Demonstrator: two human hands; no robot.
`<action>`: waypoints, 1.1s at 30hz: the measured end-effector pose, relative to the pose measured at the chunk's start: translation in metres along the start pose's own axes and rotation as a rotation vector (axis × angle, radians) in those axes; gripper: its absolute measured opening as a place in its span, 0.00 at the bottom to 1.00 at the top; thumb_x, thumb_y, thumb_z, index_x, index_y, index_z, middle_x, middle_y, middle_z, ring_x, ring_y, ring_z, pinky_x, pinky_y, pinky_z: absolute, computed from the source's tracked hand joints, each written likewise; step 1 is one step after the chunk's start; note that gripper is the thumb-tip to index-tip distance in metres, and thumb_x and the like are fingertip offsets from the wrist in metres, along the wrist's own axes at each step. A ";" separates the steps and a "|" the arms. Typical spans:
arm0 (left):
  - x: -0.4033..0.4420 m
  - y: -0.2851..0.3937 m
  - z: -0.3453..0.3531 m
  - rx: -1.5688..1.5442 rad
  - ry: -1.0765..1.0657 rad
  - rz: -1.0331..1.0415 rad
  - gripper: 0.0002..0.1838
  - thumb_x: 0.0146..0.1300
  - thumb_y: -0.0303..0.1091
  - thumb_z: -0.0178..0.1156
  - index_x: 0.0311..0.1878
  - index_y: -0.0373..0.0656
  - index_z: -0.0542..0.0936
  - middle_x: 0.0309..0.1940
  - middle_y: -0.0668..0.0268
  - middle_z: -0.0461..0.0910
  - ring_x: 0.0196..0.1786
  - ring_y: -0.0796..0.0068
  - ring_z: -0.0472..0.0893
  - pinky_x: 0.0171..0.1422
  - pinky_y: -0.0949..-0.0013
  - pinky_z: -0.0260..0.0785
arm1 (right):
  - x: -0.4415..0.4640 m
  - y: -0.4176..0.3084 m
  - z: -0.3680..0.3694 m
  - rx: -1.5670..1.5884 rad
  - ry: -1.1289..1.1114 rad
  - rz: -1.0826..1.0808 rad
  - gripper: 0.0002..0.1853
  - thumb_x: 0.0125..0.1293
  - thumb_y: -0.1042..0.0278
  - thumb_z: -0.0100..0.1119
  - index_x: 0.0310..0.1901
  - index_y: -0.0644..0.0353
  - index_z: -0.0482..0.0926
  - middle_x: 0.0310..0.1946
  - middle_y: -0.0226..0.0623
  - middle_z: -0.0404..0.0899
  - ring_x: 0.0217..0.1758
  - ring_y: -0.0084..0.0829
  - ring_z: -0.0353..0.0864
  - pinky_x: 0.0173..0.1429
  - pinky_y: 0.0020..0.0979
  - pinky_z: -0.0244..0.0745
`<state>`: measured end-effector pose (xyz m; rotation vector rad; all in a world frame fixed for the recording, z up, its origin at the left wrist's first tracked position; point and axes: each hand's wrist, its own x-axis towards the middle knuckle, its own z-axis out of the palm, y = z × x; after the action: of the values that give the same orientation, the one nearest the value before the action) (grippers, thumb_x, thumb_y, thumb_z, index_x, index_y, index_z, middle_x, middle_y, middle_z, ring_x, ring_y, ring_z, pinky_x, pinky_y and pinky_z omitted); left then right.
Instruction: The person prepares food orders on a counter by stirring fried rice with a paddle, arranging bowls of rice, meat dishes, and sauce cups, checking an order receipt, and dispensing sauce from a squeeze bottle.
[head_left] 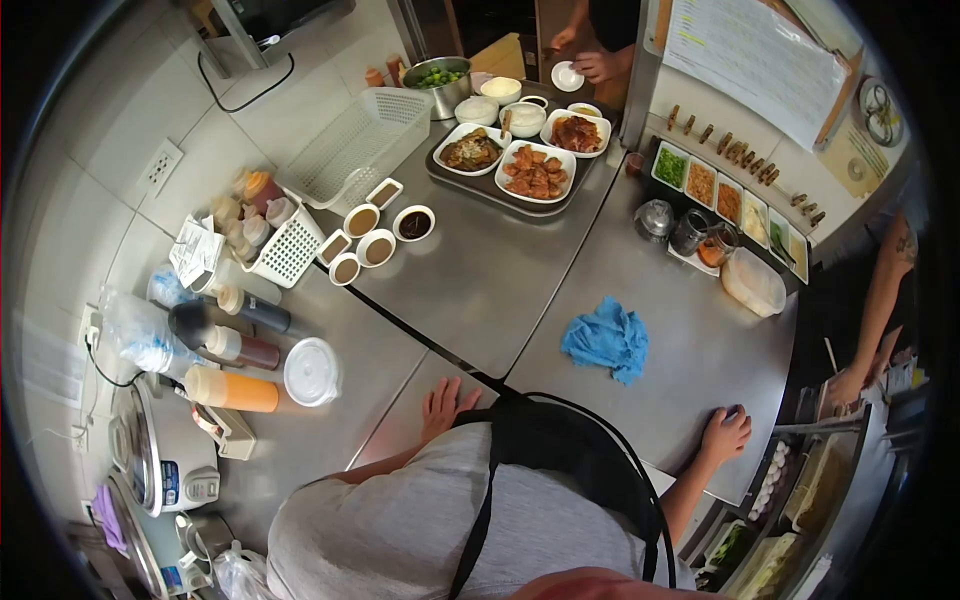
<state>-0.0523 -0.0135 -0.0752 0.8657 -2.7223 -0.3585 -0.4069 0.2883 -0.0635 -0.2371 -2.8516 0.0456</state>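
Note:
My left hand (447, 408) rests at the near edge of the steel counter (470, 285), fingers spread and nothing in them. On the counter's right side lies my right hand (727, 434), empty, its fingers slightly bent and apart. A crumpled blue cloth (607, 340) sits between and beyond the hands, touching neither. Left of my left hand is a round clear lid or tub (313, 371). Farther off, a dark tray (455, 178) carries white dishes of food, among them red-sauced chunks (537, 172). Small sauce bowls (376, 248) stand nearer on the left.
Squeeze bottles (232, 387) and rice cookers (180, 455) line the left. White baskets (345, 145) stand by the wall. Topping containers (700, 180), jars (690, 232) and a plastic tub (752, 282) are at right. Another person's hand (600, 67) holds a small white dish; another arm (875, 300) reaches in right.

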 end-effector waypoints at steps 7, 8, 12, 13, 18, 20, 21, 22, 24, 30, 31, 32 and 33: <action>-0.001 -0.007 0.009 0.071 -0.008 0.015 0.26 0.52 0.48 0.49 0.56 0.57 0.64 0.58 0.53 0.54 0.61 0.50 0.53 0.60 0.46 0.42 | 0.000 0.002 0.004 0.024 0.004 -0.008 0.22 0.53 0.53 0.46 0.50 0.49 0.68 0.55 0.35 0.62 0.60 0.37 0.57 0.56 0.46 0.54; -0.002 -0.008 0.011 0.072 0.000 0.020 0.26 0.52 0.47 0.49 0.56 0.57 0.64 0.58 0.53 0.54 0.61 0.50 0.54 0.60 0.46 0.42 | 0.001 0.002 0.005 0.023 0.011 -0.008 0.22 0.53 0.53 0.46 0.50 0.49 0.68 0.55 0.35 0.62 0.60 0.38 0.57 0.56 0.46 0.54; -0.001 -0.008 0.010 0.035 0.026 0.030 0.25 0.52 0.47 0.50 0.56 0.57 0.65 0.58 0.53 0.55 0.60 0.50 0.54 0.60 0.46 0.43 | 0.000 0.000 0.004 0.024 0.016 0.012 0.22 0.52 0.54 0.47 0.50 0.50 0.68 0.54 0.37 0.63 0.60 0.39 0.56 0.57 0.47 0.52; -0.001 -0.009 0.011 0.043 0.032 0.034 0.25 0.52 0.46 0.50 0.56 0.58 0.65 0.58 0.53 0.55 0.61 0.50 0.54 0.60 0.46 0.43 | 0.000 -0.001 0.002 0.027 0.015 0.018 0.22 0.52 0.54 0.47 0.50 0.50 0.68 0.54 0.38 0.63 0.60 0.39 0.56 0.58 0.47 0.51; -0.002 -0.011 0.020 0.132 0.100 0.014 0.21 0.50 0.45 0.52 0.51 0.62 0.71 0.56 0.57 0.60 0.60 0.53 0.58 0.59 0.48 0.48 | 0.000 -0.003 -0.002 0.047 0.000 0.022 0.23 0.52 0.55 0.47 0.51 0.50 0.68 0.55 0.39 0.62 0.60 0.40 0.56 0.58 0.48 0.51; -0.001 -0.011 0.021 0.134 0.138 0.028 0.21 0.50 0.46 0.53 0.51 0.62 0.71 0.55 0.57 0.61 0.59 0.53 0.59 0.58 0.48 0.48 | 0.000 -0.001 0.000 0.054 0.007 0.017 0.23 0.52 0.55 0.47 0.51 0.50 0.67 0.55 0.40 0.62 0.60 0.40 0.56 0.58 0.48 0.51; -0.001 -0.011 0.021 0.135 0.157 0.034 0.21 0.50 0.46 0.53 0.51 0.62 0.71 0.55 0.56 0.62 0.59 0.53 0.60 0.58 0.48 0.49 | 0.000 -0.001 0.002 0.061 0.011 0.013 0.23 0.52 0.55 0.47 0.51 0.50 0.67 0.55 0.40 0.62 0.60 0.40 0.56 0.58 0.48 0.51; -0.001 -0.010 0.021 0.149 0.169 0.037 0.21 0.50 0.46 0.53 0.50 0.62 0.71 0.54 0.56 0.62 0.58 0.52 0.60 0.58 0.47 0.49 | 0.000 0.000 0.003 0.068 0.016 0.008 0.23 0.52 0.55 0.47 0.51 0.50 0.67 0.55 0.40 0.62 0.60 0.40 0.56 0.58 0.48 0.51; -0.001 -0.010 0.022 0.175 0.194 0.043 0.20 0.51 0.47 0.54 0.50 0.62 0.71 0.54 0.56 0.63 0.58 0.52 0.61 0.58 0.47 0.50 | 0.000 0.001 0.004 0.062 0.015 0.008 0.23 0.52 0.55 0.47 0.51 0.50 0.67 0.55 0.41 0.62 0.60 0.41 0.56 0.58 0.47 0.51; 0.000 -0.011 0.021 0.191 0.176 0.051 0.20 0.50 0.47 0.54 0.49 0.63 0.72 0.53 0.57 0.64 0.57 0.53 0.63 0.57 0.47 0.51 | 0.000 -0.001 0.001 0.053 -0.012 0.018 0.23 0.52 0.55 0.47 0.51 0.49 0.67 0.56 0.40 0.61 0.60 0.42 0.56 0.58 0.47 0.51; -0.002 -0.012 0.022 0.164 0.145 0.047 0.22 0.50 0.47 0.54 0.52 0.62 0.69 0.55 0.56 0.61 0.58 0.51 0.59 0.58 0.46 0.48 | 0.000 -0.001 0.000 0.051 -0.013 0.020 0.23 0.52 0.55 0.47 0.51 0.49 0.67 0.56 0.40 0.61 0.60 0.42 0.56 0.58 0.47 0.51; -0.003 -0.013 0.023 0.137 0.115 0.043 0.24 0.50 0.46 0.53 0.54 0.60 0.66 0.56 0.54 0.57 0.60 0.49 0.56 0.59 0.45 0.45 | 0.000 -0.002 -0.001 0.051 -0.016 0.023 0.23 0.52 0.55 0.47 0.51 0.49 0.67 0.56 0.40 0.61 0.60 0.42 0.56 0.58 0.47 0.51; -0.003 -0.013 0.024 0.111 0.085 0.038 0.27 0.51 0.45 0.53 0.56 0.59 0.63 0.58 0.53 0.54 0.61 0.47 0.53 0.60 0.43 0.41 | 0.000 -0.003 -0.003 0.050 -0.019 0.025 0.23 0.52 0.55 0.47 0.51 0.49 0.67 0.56 0.40 0.61 0.60 0.42 0.56 0.58 0.47 0.51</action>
<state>-0.0501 -0.0184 -0.1020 0.8354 -2.6969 -0.1610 -0.4064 0.2857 -0.0606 -0.2633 -2.8623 0.1243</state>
